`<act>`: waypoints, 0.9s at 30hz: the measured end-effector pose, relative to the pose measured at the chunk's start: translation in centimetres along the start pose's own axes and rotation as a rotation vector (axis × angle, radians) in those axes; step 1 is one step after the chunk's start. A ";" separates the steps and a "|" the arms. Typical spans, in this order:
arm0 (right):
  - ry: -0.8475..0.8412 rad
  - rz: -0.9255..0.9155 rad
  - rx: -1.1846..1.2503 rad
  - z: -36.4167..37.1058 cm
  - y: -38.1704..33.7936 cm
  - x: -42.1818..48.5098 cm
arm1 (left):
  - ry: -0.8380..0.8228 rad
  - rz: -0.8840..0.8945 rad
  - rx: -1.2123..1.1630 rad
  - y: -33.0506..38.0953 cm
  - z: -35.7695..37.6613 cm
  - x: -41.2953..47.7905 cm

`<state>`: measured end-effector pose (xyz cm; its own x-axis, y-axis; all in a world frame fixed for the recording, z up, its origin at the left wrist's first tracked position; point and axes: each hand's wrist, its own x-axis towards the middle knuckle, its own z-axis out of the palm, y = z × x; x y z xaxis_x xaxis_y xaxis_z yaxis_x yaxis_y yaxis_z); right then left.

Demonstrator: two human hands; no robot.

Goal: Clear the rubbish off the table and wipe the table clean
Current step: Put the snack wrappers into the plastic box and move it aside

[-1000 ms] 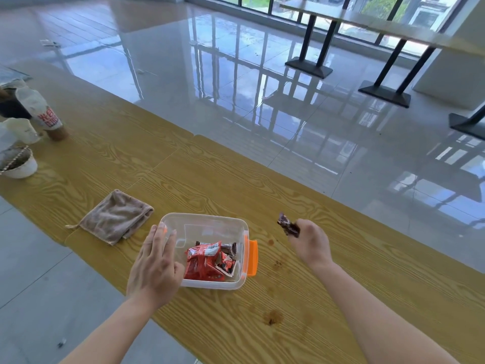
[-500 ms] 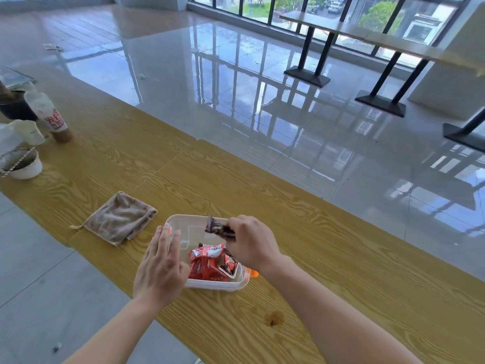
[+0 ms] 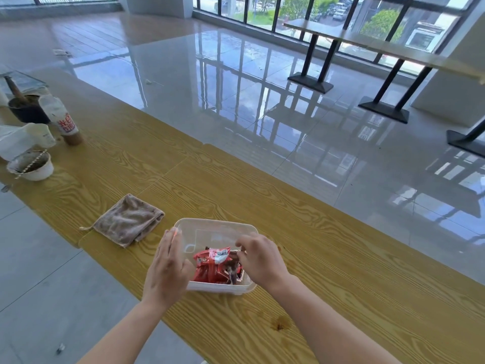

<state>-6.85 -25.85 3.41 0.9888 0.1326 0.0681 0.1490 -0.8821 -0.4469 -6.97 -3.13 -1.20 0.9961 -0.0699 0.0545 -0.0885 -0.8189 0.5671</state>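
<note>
A clear plastic box [image 3: 210,227] stands near the front edge of the yellow wooden table [image 3: 354,271]. Red snack wrappers [image 3: 210,264] and a dark wrapper [image 3: 232,270] lie inside it. My left hand [image 3: 166,269] rests against the box's left wall, thumb at the near corner. My right hand [image 3: 262,261] hovers low over the box's right side with its fingers curled down. Whether those fingers pinch anything is hidden. A folded brown cloth [image 3: 128,223] lies left of the box. A brown stain [image 3: 280,323] marks the table nearer to me.
At the table's far left stand a white bowl [image 3: 31,166], a tilted paper cup [image 3: 65,122], a dark mortar with a pestle [image 3: 26,109] and a white tub [image 3: 23,137]. Glossy floor lies beyond the table. Other tables [image 3: 367,40] line the windows.
My right hand carried a dark wrapper from the table's right side to over the box and has now sunk lower onto the box's right side. My left hand stayed on the box.
</note>
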 end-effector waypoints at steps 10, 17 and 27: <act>0.082 0.201 0.036 -1.0 1.6 -2.1 | 0.164 -0.157 -0.092 -0.1 -1.9 0.8; -0.011 0.325 0.087 -0.4 1.3 -2.2 | 0.145 -0.220 -0.080 -0.6 -2.1 1.0; 0.036 0.346 0.084 -1.3 1.6 -2.8 | 0.117 -0.148 -0.020 0.8 -3.2 1.1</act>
<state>-9.34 -28.17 3.64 0.9803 -0.1847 -0.0698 -0.1938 -0.8316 -0.5204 -5.97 -2.08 1.93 0.9909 0.1182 0.0641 0.0576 -0.8038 0.5922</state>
